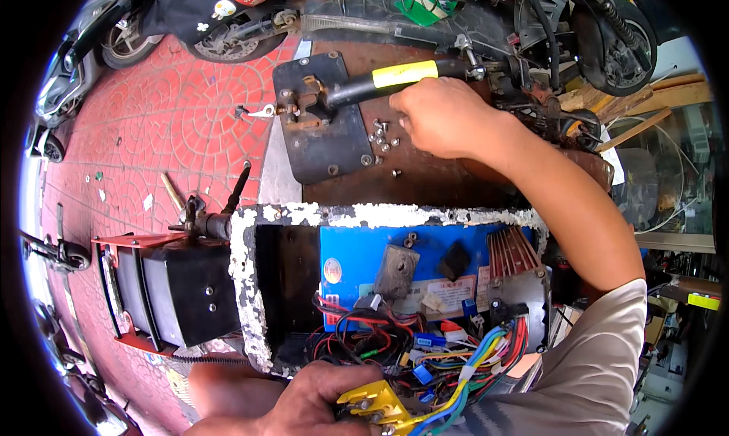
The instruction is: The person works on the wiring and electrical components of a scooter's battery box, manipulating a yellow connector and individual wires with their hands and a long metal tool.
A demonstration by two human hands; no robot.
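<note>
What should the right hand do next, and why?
Perhaps the right hand should pick up one of the screws: they lie loose near it on the brown board, while the left hand holds the yellow block. Whether it already holds one is hidden.

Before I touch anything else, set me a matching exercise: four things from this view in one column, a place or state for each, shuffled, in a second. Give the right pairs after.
Things
1. yellow block
2. blue box
3. small screws
4. black tube

Places and states
A. inside the patchy white-and-black frame
B. bears a yellow label
C. in the left hand
D. on the brown surface, beside the black plate

Right pairs: 1-C, 2-A, 3-D, 4-B
</note>
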